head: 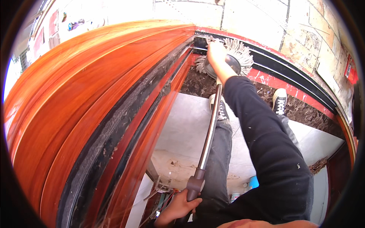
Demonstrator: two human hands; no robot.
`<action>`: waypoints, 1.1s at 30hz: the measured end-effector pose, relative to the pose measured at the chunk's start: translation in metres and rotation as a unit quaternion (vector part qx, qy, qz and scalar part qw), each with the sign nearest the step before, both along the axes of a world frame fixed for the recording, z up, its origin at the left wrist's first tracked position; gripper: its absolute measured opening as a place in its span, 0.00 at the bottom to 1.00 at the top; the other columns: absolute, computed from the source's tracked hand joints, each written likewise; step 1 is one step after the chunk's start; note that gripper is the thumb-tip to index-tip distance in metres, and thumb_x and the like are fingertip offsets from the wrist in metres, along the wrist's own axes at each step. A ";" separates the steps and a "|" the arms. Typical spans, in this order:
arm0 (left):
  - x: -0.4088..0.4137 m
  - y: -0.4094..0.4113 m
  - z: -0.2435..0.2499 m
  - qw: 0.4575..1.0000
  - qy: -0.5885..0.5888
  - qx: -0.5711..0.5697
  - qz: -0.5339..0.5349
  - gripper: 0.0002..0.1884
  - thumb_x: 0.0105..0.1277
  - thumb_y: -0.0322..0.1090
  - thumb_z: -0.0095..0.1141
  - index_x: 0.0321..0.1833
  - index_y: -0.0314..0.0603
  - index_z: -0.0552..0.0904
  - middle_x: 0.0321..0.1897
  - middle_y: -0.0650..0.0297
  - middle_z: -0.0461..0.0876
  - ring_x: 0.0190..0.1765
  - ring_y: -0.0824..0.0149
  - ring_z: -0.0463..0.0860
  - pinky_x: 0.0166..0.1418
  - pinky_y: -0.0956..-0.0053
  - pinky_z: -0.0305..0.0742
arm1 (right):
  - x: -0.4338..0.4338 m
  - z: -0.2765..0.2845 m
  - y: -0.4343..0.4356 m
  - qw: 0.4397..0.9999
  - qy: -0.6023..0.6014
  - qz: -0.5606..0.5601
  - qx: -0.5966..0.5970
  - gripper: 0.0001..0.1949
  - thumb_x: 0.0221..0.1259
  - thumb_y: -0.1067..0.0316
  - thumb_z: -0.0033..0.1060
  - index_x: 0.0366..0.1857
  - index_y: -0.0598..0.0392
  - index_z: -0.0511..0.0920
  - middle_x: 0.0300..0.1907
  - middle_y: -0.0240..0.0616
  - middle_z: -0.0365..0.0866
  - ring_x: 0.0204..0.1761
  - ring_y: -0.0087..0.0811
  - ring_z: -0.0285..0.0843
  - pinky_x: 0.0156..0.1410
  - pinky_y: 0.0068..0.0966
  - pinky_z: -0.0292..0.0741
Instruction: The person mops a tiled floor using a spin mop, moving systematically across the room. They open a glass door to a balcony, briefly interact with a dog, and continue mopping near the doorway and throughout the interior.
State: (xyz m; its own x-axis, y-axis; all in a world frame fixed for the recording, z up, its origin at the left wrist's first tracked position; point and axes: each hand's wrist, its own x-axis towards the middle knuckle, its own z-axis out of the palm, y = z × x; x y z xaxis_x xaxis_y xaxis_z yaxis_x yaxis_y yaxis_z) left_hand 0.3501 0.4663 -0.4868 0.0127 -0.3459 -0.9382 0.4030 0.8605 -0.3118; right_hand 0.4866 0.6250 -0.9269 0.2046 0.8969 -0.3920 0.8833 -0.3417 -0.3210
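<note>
A string mop lies angled away from me, its shiny metal handle (pixel 211 128) running from my lap to the doorway sill. My left hand (pixel 178 205) grips the handle's near end, just below a brown plastic collar (pixel 195 183). At the far end, my right hand (pixel 217 51) is closed on grey mop strands (pixel 241 54) at the inner corner of the door frame. Glare washes out its fingers. Beside that wrist shows the dark round mop plate (pixel 234 63). Strands fan out over a black metal sill track (pixel 273 64).
A glossy orange-brown wooden door frame (pixel 94 88) with dusty black edging rises at left. My canvas shoes (pixel 280 102) stand near the brown marble strip (pixel 302 109). Pale floor tiles (pixel 182 122) lie inside; bright stone paving (pixel 251 22) outside. A blue container (pixel 253 181) stands behind me.
</note>
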 end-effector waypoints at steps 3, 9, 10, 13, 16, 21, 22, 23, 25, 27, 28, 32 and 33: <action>-0.006 0.016 -0.005 0.998 -0.028 -0.019 0.050 0.12 0.58 0.31 0.54 0.41 0.31 0.70 0.19 0.65 0.73 0.19 0.74 0.74 0.25 0.80 0.69 | -0.021 -0.011 0.019 0.998 0.031 -0.025 0.046 0.06 0.46 0.71 0.49 0.25 0.58 0.77 0.31 0.44 0.76 0.37 0.39 0.75 0.41 0.34 0.73; 0.007 0.015 0.000 1.000 -0.012 -0.008 0.011 0.13 0.58 0.31 0.54 0.42 0.31 0.70 0.20 0.65 0.73 0.20 0.74 0.74 0.25 0.80 0.68 | 0.000 -0.006 0.021 0.965 0.115 -0.157 0.175 0.05 0.44 0.73 0.54 0.28 0.54 0.75 0.27 0.44 0.76 0.34 0.44 0.75 0.41 0.35 0.71; 0.008 0.020 -0.001 1.000 -0.013 0.002 0.003 0.13 0.58 0.31 0.55 0.42 0.31 0.70 0.21 0.65 0.73 0.20 0.74 0.74 0.25 0.80 0.68 | 0.004 -0.003 0.025 0.958 0.146 -0.206 0.132 0.08 0.45 0.72 0.55 0.31 0.52 0.73 0.28 0.44 0.77 0.34 0.44 0.76 0.40 0.36 0.71; 0.008 0.035 -0.004 1.000 -0.016 -0.018 0.020 0.14 0.57 0.31 0.55 0.42 0.31 0.70 0.21 0.65 0.73 0.20 0.74 0.74 0.25 0.80 0.68 | 0.001 -0.007 0.044 0.972 0.148 -0.158 0.092 0.08 0.45 0.71 0.54 0.32 0.51 0.72 0.28 0.44 0.78 0.35 0.44 0.76 0.41 0.36 0.71; 0.011 0.052 -0.002 0.997 -0.002 -0.050 0.054 0.13 0.57 0.30 0.54 0.42 0.31 0.70 0.22 0.65 0.73 0.20 0.74 0.74 0.25 0.79 0.68 | -0.003 -0.016 0.047 0.972 0.158 -0.135 0.111 0.09 0.45 0.71 0.53 0.33 0.50 0.74 0.29 0.44 0.78 0.36 0.44 0.76 0.42 0.36 0.71; 0.005 0.060 -0.002 0.996 -0.004 -0.056 0.067 0.13 0.57 0.28 0.54 0.42 0.30 0.70 0.22 0.64 0.72 0.20 0.75 0.73 0.24 0.79 0.67 | -0.006 -0.022 0.056 0.979 0.162 -0.104 0.065 0.08 0.46 0.75 0.47 0.31 0.52 0.76 0.31 0.45 0.78 0.37 0.43 0.76 0.44 0.35 0.71; 0.004 0.059 -0.001 0.996 0.003 -0.044 0.080 0.13 0.57 0.28 0.54 0.42 0.30 0.70 0.22 0.64 0.72 0.20 0.75 0.73 0.24 0.79 0.67 | -0.002 -0.026 0.058 0.975 0.183 -0.109 0.068 0.09 0.46 0.76 0.47 0.31 0.53 0.76 0.32 0.46 0.78 0.38 0.43 0.76 0.45 0.34 0.71; 0.004 0.059 0.000 0.995 0.010 -0.032 0.093 0.13 0.57 0.27 0.54 0.42 0.29 0.70 0.21 0.64 0.72 0.19 0.75 0.73 0.24 0.79 0.67 | 0.002 -0.029 0.060 0.970 0.204 -0.113 0.072 0.09 0.46 0.76 0.47 0.31 0.53 0.77 0.32 0.47 0.78 0.38 0.43 0.76 0.45 0.33 0.71; 0.002 0.063 -0.001 0.995 -0.008 -0.048 0.083 0.11 0.57 0.27 0.54 0.41 0.29 0.71 0.20 0.65 0.72 0.19 0.75 0.73 0.24 0.79 0.68 | 0.007 -0.035 0.066 0.951 0.277 -0.137 0.034 0.11 0.44 0.77 0.48 0.31 0.54 0.79 0.33 0.48 0.78 0.40 0.42 0.76 0.46 0.30 0.71; 0.002 0.062 -0.001 0.995 -0.016 -0.040 0.092 0.11 0.57 0.27 0.54 0.40 0.30 0.71 0.19 0.65 0.72 0.19 0.75 0.73 0.24 0.79 0.68 | 0.012 -0.039 0.072 0.912 0.370 -0.171 -0.047 0.13 0.41 0.78 0.50 0.32 0.54 0.81 0.35 0.48 0.79 0.42 0.39 0.76 0.48 0.27 0.71; 0.004 0.062 -0.002 0.995 -0.014 -0.043 0.092 0.11 0.57 0.27 0.54 0.39 0.30 0.71 0.19 0.65 0.72 0.19 0.75 0.73 0.24 0.79 0.68 | 0.013 -0.039 0.070 0.927 0.352 -0.127 -0.034 0.13 0.40 0.79 0.49 0.32 0.54 0.81 0.35 0.48 0.79 0.42 0.39 0.77 0.48 0.27 0.71; 0.007 0.060 -0.003 0.996 -0.017 -0.041 0.079 0.10 0.57 0.27 0.54 0.39 0.30 0.71 0.19 0.65 0.72 0.19 0.75 0.73 0.24 0.79 0.67 | 0.020 -0.040 0.070 0.955 0.297 -0.004 0.002 0.15 0.40 0.80 0.48 0.33 0.54 0.81 0.34 0.48 0.79 0.40 0.39 0.77 0.46 0.28 0.72; 0.007 0.058 -0.003 0.996 -0.018 -0.036 0.076 0.10 0.57 0.27 0.54 0.38 0.30 0.71 0.18 0.65 0.72 0.19 0.75 0.73 0.24 0.79 0.67 | 0.019 -0.037 0.076 0.957 0.290 0.016 0.005 0.15 0.40 0.80 0.47 0.34 0.54 0.81 0.34 0.48 0.79 0.40 0.39 0.78 0.46 0.28 0.72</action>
State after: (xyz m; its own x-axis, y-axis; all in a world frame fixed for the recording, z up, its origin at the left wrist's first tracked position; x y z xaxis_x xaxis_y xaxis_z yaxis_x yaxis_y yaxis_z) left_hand 0.3574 0.5241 -0.4893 0.1040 -0.4045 -0.9086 0.2817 0.8881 -0.3631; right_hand 0.5055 0.7007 -0.9634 -0.0726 0.9034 -0.4225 0.5649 -0.3119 -0.7640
